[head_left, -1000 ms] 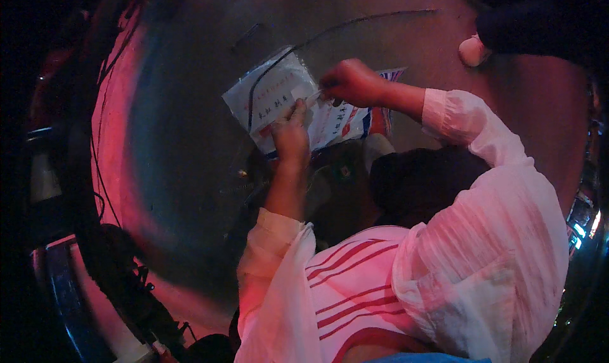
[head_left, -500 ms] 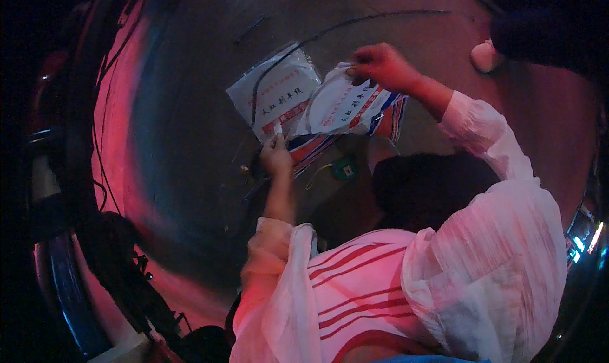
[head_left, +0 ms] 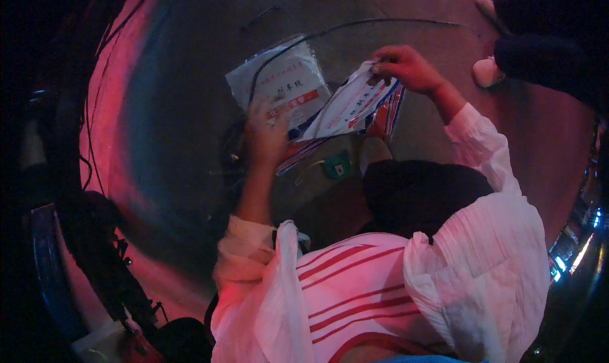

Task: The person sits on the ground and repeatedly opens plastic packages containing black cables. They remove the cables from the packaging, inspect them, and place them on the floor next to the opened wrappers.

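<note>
My right hand is closed on the top corner of a white plastic bag with red and black print, lifting that corner while the bag hangs slanted. My left hand is smeared by motion over the lower left part of a second, similar white bag, so its fingers cannot be made out. That second bag lies on the floor. Across it curves a thin black cable that runs off to the right. Beneath the held bag, striped blue, red and white packaging shows.
A small green case with a yellowish loop lies near my foot. Another person's light shoe stands at the right, with dark trouser legs. A dark thin piece lies on the floor at the back. Dark machinery lines the left side.
My left hand has moved up and left onto the flat bag, away from its lower edge. My right hand has shifted slightly right with the held bag, which now slants more.
</note>
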`<state>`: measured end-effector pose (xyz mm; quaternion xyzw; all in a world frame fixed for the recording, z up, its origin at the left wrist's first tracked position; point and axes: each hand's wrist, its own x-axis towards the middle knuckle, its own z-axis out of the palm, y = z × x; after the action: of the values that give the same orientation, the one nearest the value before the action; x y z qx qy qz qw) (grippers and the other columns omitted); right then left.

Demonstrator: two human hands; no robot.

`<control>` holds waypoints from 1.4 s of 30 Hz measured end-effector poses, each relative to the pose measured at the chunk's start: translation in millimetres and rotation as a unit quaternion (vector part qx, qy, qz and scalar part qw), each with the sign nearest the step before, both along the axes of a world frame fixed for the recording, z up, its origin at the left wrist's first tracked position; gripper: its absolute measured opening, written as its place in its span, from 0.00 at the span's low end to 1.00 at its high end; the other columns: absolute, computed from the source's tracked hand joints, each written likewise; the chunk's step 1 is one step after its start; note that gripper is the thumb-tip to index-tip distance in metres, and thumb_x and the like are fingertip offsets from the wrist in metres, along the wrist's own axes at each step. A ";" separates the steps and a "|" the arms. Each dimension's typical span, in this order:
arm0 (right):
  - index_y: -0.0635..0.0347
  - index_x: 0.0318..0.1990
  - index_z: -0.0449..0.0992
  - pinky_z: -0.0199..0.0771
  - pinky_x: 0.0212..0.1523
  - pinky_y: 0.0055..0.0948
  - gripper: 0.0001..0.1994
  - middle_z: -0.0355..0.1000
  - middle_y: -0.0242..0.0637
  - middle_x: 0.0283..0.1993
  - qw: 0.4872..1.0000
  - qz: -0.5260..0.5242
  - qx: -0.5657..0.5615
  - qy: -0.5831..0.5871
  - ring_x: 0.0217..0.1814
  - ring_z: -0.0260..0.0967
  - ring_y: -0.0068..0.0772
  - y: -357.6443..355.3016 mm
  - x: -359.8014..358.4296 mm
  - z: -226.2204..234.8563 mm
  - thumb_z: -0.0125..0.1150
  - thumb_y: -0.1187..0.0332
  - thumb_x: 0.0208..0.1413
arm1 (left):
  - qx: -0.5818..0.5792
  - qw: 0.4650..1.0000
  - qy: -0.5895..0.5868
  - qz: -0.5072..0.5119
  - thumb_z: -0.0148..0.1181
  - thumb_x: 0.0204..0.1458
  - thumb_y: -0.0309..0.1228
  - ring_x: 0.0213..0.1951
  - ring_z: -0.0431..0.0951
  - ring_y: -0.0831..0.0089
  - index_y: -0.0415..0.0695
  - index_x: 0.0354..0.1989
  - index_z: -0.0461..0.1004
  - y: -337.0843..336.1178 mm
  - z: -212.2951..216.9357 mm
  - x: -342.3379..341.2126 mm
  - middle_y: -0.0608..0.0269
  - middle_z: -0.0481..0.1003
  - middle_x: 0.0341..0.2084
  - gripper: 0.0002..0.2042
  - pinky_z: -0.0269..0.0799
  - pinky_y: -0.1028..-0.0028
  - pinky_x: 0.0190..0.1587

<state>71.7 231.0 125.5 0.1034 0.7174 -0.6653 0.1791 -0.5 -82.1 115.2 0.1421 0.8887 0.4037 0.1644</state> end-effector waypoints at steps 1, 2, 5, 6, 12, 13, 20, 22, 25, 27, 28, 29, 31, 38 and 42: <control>0.63 0.41 0.74 0.69 0.29 0.21 0.12 0.76 0.35 0.32 1.000 0.009 -0.001 0.012 0.34 0.73 0.22 -3.3 0.5 -1.6 0.56 0.65 0.55 | 0.076 0.990 -0.111 -0.036 0.57 0.50 0.32 0.41 0.75 0.62 0.38 0.38 0.75 12.1 11.6 1.0 0.51 0.74 0.38 0.11 0.68 0.69 0.45; 0.63 0.41 0.74 0.69 0.29 0.21 0.12 0.76 0.34 0.32 0.999 0.023 -0.004 0.024 0.34 0.73 0.21 -9.4 -1.9 -0.1 0.56 0.65 0.55 | 0.109 0.983 -0.137 -0.058 0.56 0.50 0.30 0.40 0.75 0.63 0.38 0.38 0.75 19.6 11.8 4.3 0.52 0.74 0.38 0.10 0.69 0.70 0.45; 0.63 0.42 0.75 0.68 0.29 0.20 0.12 0.76 0.33 0.32 0.997 0.056 0.010 0.054 0.34 0.72 0.21 -21.9 -12.3 8.8 0.56 0.64 0.55 | 0.183 0.959 -0.191 -0.100 0.54 0.50 0.26 0.39 0.76 0.67 0.38 0.37 0.75 35.3 15.9 6.1 0.54 0.75 0.36 0.08 0.69 0.72 0.44; 0.63 0.41 0.76 0.68 0.29 0.20 0.12 0.76 0.33 0.32 0.996 0.058 0.028 0.066 0.34 0.72 0.21 -23.9 -12.5 8.8 0.56 0.64 0.55 | 0.188 0.958 -0.191 -0.101 0.54 0.50 0.25 0.39 0.76 0.68 0.38 0.37 0.74 38.2 18.7 6.8 0.54 0.76 0.35 0.08 0.69 0.72 0.44; 0.63 0.40 0.76 0.71 0.32 0.23 0.11 0.76 0.35 0.32 0.994 0.012 0.028 0.107 0.33 0.73 0.24 -40.9 -10.4 4.0 0.55 0.66 0.56 | 0.199 0.953 -0.212 -0.086 0.53 0.50 0.22 0.38 0.77 0.69 0.38 0.42 0.71 41.1 26.6 8.3 0.54 0.76 0.34 0.10 0.70 0.73 0.42; 0.63 0.39 0.77 0.71 0.32 0.24 0.10 0.75 0.36 0.32 0.995 -0.003 0.008 0.098 0.33 0.73 0.24 -43.2 -10.1 2.3 0.55 0.66 0.56 | 0.194 0.953 -0.212 -0.096 0.54 0.50 0.23 0.39 0.77 0.69 0.38 0.43 0.70 40.6 26.1 6.5 0.53 0.76 0.34 0.11 0.70 0.72 0.43; 0.65 0.49 0.69 0.71 0.38 0.29 0.16 0.73 0.43 0.36 0.939 -0.213 0.237 0.130 0.40 0.73 0.33 -31.3 8.9 -26.2 0.55 0.66 0.55 | 0.026 0.985 -0.111 -0.130 0.53 0.49 0.25 0.43 0.76 0.64 0.38 0.45 0.70 42.6 13.5 2.4 0.49 0.75 0.39 0.13 0.68 0.70 0.46; 0.66 0.49 0.68 0.71 0.40 0.33 0.20 0.72 0.46 0.37 0.771 -0.354 0.507 0.149 0.43 0.72 0.38 0.1 26.2 -86.6 0.56 0.62 0.54 | 0.048 0.990 -0.110 -0.074 0.53 0.50 0.26 0.44 0.76 0.64 0.38 0.46 0.70 39.8 2.7 1.5 0.49 0.75 0.40 0.14 0.68 0.70 0.47; 0.68 0.44 0.69 0.69 0.41 0.39 0.22 0.72 0.50 0.38 0.895 -0.276 0.321 -0.143 0.45 0.70 0.43 18.6 53.5 -126.5 0.58 0.56 0.51 | 0.084 0.990 -0.107 0.030 0.52 0.51 0.27 0.45 0.75 0.64 0.37 0.47 0.70 31.5 -26.0 -0.1 0.49 0.75 0.41 0.15 0.67 0.70 0.47; 0.69 0.42 0.69 0.69 0.41 0.39 0.22 0.72 0.53 0.38 0.881 -0.284 0.364 -0.103 0.44 0.71 0.46 15.3 63.4 -141.8 0.57 0.55 0.52 | 0.010 0.989 -0.144 0.040 0.50 0.53 0.27 0.44 0.74 0.67 0.36 0.49 0.68 35.4 -21.9 -1.6 0.53 0.74 0.42 0.15 0.67 0.72 0.47; 0.70 0.40 0.70 0.69 0.41 0.40 0.23 0.72 0.55 0.38 0.874 -0.286 0.384 -0.082 0.43 0.71 0.47 13.0 63.8 -144.5 0.56 0.54 0.52 | 0.033 0.981 -0.181 0.065 0.49 0.54 0.27 0.44 0.74 0.68 0.36 0.49 0.68 38.9 -20.4 -1.3 0.54 0.74 0.42 0.15 0.67 0.72 0.47; 0.69 0.40 0.70 0.69 0.41 0.40 0.21 0.72 0.55 0.38 0.864 -0.278 0.404 -0.116 0.43 0.71 0.49 13.0 64.8 -145.9 0.55 0.54 0.52 | 0.057 0.970 -0.217 0.090 0.49 0.55 0.27 0.43 0.73 0.68 0.36 0.50 0.67 42.7 -19.9 -2.7 0.55 0.73 0.42 0.15 0.67 0.72 0.46; 0.67 0.38 0.70 0.68 0.41 0.41 0.19 0.72 0.55 0.38 0.850 -0.250 0.430 -0.174 0.41 0.70 0.53 -8.5 50.8 -119.2 0.53 0.55 0.53 | 0.111 0.934 -0.289 0.176 0.48 0.55 0.27 0.42 0.72 0.68 0.36 0.49 0.67 17.4 -47.6 -9.2 0.56 0.72 0.42 0.14 0.68 0.70 0.45; 0.60 0.38 0.72 0.66 0.38 0.44 0.13 0.70 0.53 0.37 0.885 -0.239 0.386 -0.101 0.39 0.67 0.58 12.4 82.0 -129.5 0.50 0.59 0.55 | 0.202 0.877 -0.379 0.215 0.49 0.56 0.31 0.24 0.69 0.78 0.40 0.40 0.70 21.4 -25.9 -12.0 0.65 0.71 0.26 0.09 0.63 0.78 0.22; 0.60 0.38 0.72 0.65 0.38 0.44 0.14 0.70 0.55 0.37 0.883 -0.257 0.379 -0.102 0.39 0.67 0.57 9.0 80.4 -97.1 0.48 0.58 0.56 | 0.239 0.864 -0.384 0.222 0.49 0.57 0.32 0.15 0.59 0.86 0.43 0.35 0.71 21.2 -20.8 -11.6 0.73 0.66 0.18 0.07 0.49 0.83 0.14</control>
<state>152.2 239.9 28.4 0.4115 0.8407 -0.3513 0.0214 -12.1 -60.8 94.4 -0.1903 0.6396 0.6523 0.3595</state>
